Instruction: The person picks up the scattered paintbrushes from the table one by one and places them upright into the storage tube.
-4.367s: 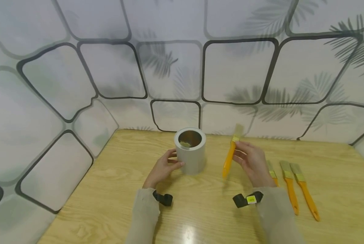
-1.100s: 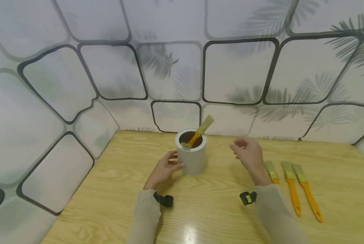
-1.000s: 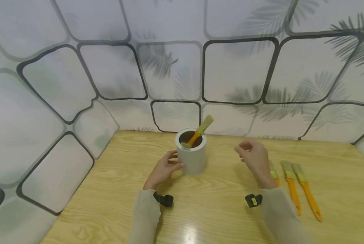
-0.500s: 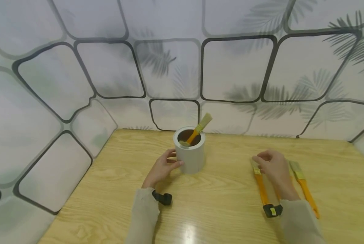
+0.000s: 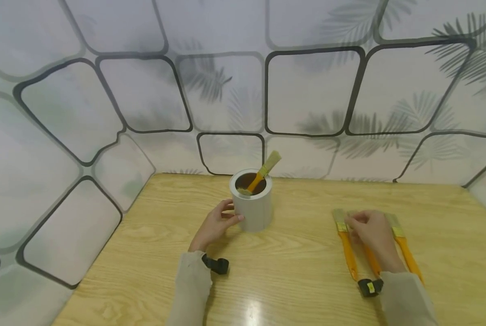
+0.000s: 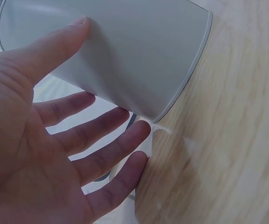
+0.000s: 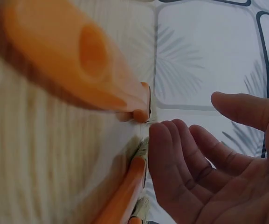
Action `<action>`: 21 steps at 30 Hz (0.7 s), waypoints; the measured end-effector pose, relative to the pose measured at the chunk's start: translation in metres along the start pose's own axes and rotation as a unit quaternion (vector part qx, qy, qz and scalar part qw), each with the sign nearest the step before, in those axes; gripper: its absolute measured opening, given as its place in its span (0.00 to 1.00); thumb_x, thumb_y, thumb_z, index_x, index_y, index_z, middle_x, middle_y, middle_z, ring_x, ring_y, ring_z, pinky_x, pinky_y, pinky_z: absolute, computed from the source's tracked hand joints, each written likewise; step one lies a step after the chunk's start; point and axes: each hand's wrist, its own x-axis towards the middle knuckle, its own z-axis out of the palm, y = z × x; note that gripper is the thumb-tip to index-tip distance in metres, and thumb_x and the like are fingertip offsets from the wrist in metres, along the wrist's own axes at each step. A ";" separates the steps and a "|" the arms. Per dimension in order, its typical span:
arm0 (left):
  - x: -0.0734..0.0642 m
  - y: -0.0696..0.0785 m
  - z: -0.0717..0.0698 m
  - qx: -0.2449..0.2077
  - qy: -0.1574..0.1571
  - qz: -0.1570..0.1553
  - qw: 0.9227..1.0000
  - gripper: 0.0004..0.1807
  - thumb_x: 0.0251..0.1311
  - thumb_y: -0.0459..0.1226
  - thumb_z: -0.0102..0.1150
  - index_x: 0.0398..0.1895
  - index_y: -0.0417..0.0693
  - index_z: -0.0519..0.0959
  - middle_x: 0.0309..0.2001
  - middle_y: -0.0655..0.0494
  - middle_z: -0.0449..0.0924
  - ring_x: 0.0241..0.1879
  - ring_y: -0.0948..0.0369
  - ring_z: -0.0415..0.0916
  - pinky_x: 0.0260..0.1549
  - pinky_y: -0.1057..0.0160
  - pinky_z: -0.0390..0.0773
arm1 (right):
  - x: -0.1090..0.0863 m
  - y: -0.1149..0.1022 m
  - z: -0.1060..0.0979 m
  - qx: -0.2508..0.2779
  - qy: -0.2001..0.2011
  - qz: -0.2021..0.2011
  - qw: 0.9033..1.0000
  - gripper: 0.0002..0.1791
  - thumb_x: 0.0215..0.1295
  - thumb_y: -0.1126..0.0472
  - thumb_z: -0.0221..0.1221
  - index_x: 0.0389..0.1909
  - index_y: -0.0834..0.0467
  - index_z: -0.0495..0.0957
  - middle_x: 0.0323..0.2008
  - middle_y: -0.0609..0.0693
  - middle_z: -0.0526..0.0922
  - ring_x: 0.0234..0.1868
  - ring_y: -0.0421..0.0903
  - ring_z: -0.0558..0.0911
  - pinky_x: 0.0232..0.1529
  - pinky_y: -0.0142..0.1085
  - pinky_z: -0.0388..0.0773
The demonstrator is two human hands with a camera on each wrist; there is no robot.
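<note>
My left hand holds the light grey can by its left side, thumb on the front and fingers reaching behind; in the left wrist view the thumb and fingertips touch its wall. A paintbrush leans inside the can, handle down and bristles above the rim. Pale bristles also show inside. My right hand hovers over the middle of three orange-handled paintbrushes, covering part of it. In the right wrist view its thumb and fingers are apart, holding nothing. The left brush and right brush lie either side.
The wooden table ends at a patterned wall close behind the can. Another wall runs along the left. The brushes lie side by side with bristles toward the back wall.
The right hand first held a paintbrush, which now stands in the can. The emptied hand then moved right and down to the lying brushes. My left hand has stayed on the can.
</note>
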 end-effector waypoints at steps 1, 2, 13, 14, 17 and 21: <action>0.000 0.000 0.000 0.000 0.000 0.001 1.000 0.31 0.67 0.38 0.66 0.71 0.41 0.69 0.64 0.38 0.73 0.58 0.42 0.76 0.54 0.43 0.78 | 0.001 0.001 0.000 -0.009 -0.003 -0.003 1.000 0.22 0.74 0.60 0.59 0.52 0.79 0.76 0.37 0.66 0.84 0.29 0.47 0.84 0.29 0.39 0.85; -0.001 0.000 0.000 0.000 0.001 0.001 1.000 0.31 0.67 0.38 0.66 0.71 0.41 0.69 0.64 0.38 0.73 0.58 0.42 0.76 0.54 0.43 0.78 | 0.002 0.003 0.001 -0.018 -0.006 -0.005 1.000 0.22 0.74 0.60 0.59 0.51 0.79 0.76 0.36 0.65 0.84 0.28 0.48 0.84 0.28 0.39 0.84; -0.001 0.001 0.000 -0.004 -0.002 -0.002 1.000 0.31 0.67 0.37 0.66 0.71 0.41 0.69 0.64 0.37 0.73 0.58 0.41 0.75 0.54 0.43 0.78 | 0.010 0.007 0.012 0.022 -0.062 0.022 0.998 0.23 0.73 0.62 0.59 0.52 0.81 0.72 0.40 0.66 0.82 0.31 0.47 0.85 0.31 0.41 0.86; -0.001 0.001 0.000 -0.002 -0.004 0.000 1.000 0.31 0.67 0.37 0.66 0.71 0.40 0.69 0.64 0.36 0.73 0.58 0.41 0.75 0.54 0.43 0.78 | 0.011 0.006 0.013 0.024 -0.064 0.024 0.997 0.22 0.73 0.62 0.60 0.52 0.81 0.72 0.40 0.66 0.81 0.31 0.47 0.85 0.30 0.40 0.86; -0.001 0.001 0.000 -0.001 -0.005 0.000 1.000 0.31 0.67 0.37 0.66 0.71 0.40 0.69 0.64 0.36 0.73 0.58 0.40 0.75 0.54 0.43 0.78 | 0.012 0.003 0.017 0.023 -0.071 0.029 0.997 0.21 0.70 0.64 0.62 0.49 0.80 0.72 0.37 0.65 0.82 0.29 0.46 0.85 0.29 0.40 0.86; 0.000 0.000 0.000 0.002 0.001 -0.002 1.000 0.31 0.68 0.37 0.66 0.71 0.42 0.69 0.64 0.37 0.73 0.58 0.41 0.75 0.54 0.43 0.78 | 0.016 0.001 0.022 0.004 -0.087 0.035 0.996 0.22 0.65 0.65 0.64 0.50 0.80 0.71 0.34 0.65 0.82 0.27 0.47 0.84 0.28 0.40 0.86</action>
